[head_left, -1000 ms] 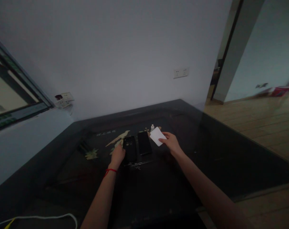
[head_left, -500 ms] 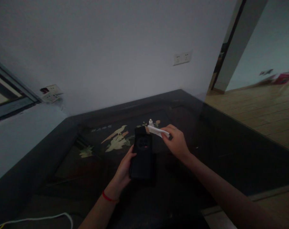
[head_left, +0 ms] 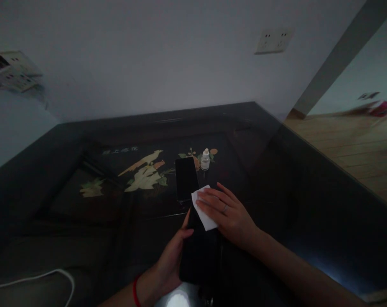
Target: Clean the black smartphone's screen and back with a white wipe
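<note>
The dark table (head_left: 260, 170) supports the phone (head_left: 186, 179), which lies flat and serves as the reference for all positions. The black case (head_left: 200, 260) is on the near side of the phone, slightly to its right, gripped in the left hand (head_left: 169, 260): the thumb lies over the left long edge, and the fingers beneath are mostly hidden. The case is likely light and slightly flexible; grip it by its long edges, keeping the upper face accessible. The phone is likely heavier, stiff, slippery and fragile at the glass; lift it by both long sides. The white cloth (head_left: 205, 221) lies over the far end of the case, just beside the phone's near right corner; whether it touches the phone cannot be determined. The right hand (head_left: 235, 217) rests palm down with fingers extended across the cloth; its thumb is out of sight, so a pinch cannot be confirmed. The cloth should be soft and limp; hold it flat under the fingertips. The bottle (head_left: 205, 162) stands upright to the right of the phone; it is probably light and easily tipped, so grasp it around the body, below the cap.
</note>
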Action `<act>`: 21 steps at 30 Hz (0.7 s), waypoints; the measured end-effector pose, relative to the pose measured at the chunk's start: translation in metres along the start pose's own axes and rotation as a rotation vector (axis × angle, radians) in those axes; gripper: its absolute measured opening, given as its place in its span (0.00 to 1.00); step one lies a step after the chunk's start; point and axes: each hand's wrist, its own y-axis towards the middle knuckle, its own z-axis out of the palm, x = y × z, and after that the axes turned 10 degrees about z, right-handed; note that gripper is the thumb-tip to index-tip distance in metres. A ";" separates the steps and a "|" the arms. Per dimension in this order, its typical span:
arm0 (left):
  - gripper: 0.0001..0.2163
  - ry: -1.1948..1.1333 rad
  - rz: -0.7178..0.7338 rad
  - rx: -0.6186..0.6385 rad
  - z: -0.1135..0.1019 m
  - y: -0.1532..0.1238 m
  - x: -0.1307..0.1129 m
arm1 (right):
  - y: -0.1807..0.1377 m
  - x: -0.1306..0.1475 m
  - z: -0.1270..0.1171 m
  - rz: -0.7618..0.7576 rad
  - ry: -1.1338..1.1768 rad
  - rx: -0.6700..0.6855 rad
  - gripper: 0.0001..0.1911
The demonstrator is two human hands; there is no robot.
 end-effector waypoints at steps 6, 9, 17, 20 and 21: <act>0.31 -0.098 -0.131 0.301 -0.005 0.001 -0.005 | 0.000 -0.010 -0.024 0.445 0.185 -0.227 0.22; 0.35 -0.116 -0.136 0.342 -0.002 0.000 -0.006 | 0.000 -0.013 -0.025 0.596 0.195 -0.286 0.22; 0.29 -0.123 -0.252 0.383 -0.009 -0.001 -0.004 | -0.003 -0.017 -0.004 0.056 0.215 0.071 0.26; 0.28 -0.123 -0.201 0.380 -0.010 0.000 -0.004 | 0.000 -0.018 -0.008 0.008 0.189 0.112 0.23; 0.27 -0.124 -0.186 0.378 -0.009 0.000 -0.005 | 0.001 -0.019 -0.009 -0.011 0.186 0.130 0.22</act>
